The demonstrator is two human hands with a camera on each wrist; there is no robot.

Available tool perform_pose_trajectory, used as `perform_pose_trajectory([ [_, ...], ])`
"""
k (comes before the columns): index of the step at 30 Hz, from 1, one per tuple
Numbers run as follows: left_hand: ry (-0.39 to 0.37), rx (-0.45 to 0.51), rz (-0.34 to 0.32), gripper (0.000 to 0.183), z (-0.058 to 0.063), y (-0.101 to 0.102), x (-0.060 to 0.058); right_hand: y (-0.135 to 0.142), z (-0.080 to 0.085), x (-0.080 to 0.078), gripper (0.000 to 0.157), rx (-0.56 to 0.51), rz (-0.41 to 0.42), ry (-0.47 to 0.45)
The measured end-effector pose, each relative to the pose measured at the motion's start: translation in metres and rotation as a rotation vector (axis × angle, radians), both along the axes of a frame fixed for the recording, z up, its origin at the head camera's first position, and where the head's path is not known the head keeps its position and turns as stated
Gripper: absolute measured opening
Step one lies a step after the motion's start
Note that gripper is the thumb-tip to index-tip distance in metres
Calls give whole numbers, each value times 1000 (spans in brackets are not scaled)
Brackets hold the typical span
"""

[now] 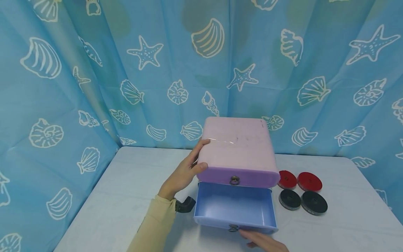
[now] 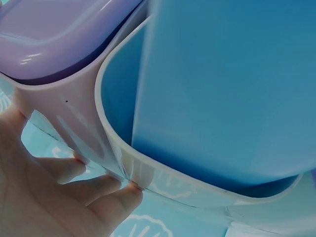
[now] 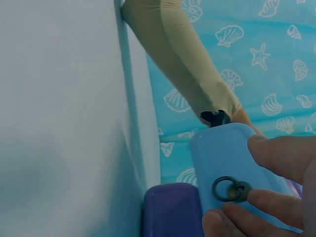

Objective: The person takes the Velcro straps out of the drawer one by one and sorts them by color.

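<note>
A pink drawer box [image 1: 236, 150] stands on the table, with a purple top drawer front [image 1: 214, 175] that carries a ring pull [image 1: 234, 180]. Below it, a blue drawer [image 1: 217, 222] is pulled out toward me; its inside looks bare in the head view. My left hand [image 1: 181, 176] rests on the box's left side, fingers spread and thumb near the front corner. At the blue drawer's front, my right hand [image 1: 262, 241] touches the face beside its ring pull [image 3: 232, 189] with fairly straight fingers. A darker purple drawer front [image 3: 170, 212] sits lower down in the right wrist view.
To the right of the box lie two red ribbon-like rolls [image 1: 310, 182] and two black ones [image 1: 314, 203]. A blue curtain [image 1: 176, 70] with shell prints hangs behind and at the left. The white table [image 1: 126, 196] extends on both sides of the box.
</note>
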State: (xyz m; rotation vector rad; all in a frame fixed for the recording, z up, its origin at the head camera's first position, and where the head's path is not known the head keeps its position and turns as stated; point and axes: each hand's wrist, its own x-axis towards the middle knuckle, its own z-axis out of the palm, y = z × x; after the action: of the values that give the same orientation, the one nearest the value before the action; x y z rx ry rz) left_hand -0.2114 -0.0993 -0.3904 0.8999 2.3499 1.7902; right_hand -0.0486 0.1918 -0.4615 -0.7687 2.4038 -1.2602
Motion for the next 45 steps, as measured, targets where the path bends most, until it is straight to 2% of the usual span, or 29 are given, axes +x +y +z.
perform_pose_trajectory([
  [6, 6, 9, -12, 70, 0, -1, 0, -3, -12, -2, 56, -116, 27, 125],
  [11, 2, 4, -8, 71, 1, 0, 0, -4, -25, -11, 65, -245, 110, 230],
  [13, 1, 3, -7, 71, 0, 0, 0, -4, -29, -16, 72, -302, 166, 222],
  [17, 9, 5, -15, 71, 0, 0, -1, -7, -29, -15, 74, -406, 192, 163],
  [18, 10, 5, -16, 72, 0, 0, -1, -9, -28, -13, 70, -426, 174, 151],
  [21, 10, 3, -19, 72, 0, 0, -1, -18, -21, -5, 53, -434, 43, 123],
  [25, 0, 3, -28, 73, 1, 0, 0, -28, -13, 2, 42, -436, -83, 165],
  [28, -4, 1, -24, 73, 2, 0, 1, -36, -8, 5, 37, -401, -167, 241],
  [30, -1, 3, -19, 72, 2, -1, 1, -42, -4, 7, 32, -345, -261, 272],
  [34, -2, 5, -13, 71, 1, -1, 1, -51, 3, 10, 25, -261, -398, 248],
  [39, -1, 3, -11, 71, -1, -1, 0, -56, 8, 9, 20, -222, -499, 195],
  [45, -3, 0, -7, 71, -1, -1, -1, -61, 10, 8, 24, -231, -563, 246],
])
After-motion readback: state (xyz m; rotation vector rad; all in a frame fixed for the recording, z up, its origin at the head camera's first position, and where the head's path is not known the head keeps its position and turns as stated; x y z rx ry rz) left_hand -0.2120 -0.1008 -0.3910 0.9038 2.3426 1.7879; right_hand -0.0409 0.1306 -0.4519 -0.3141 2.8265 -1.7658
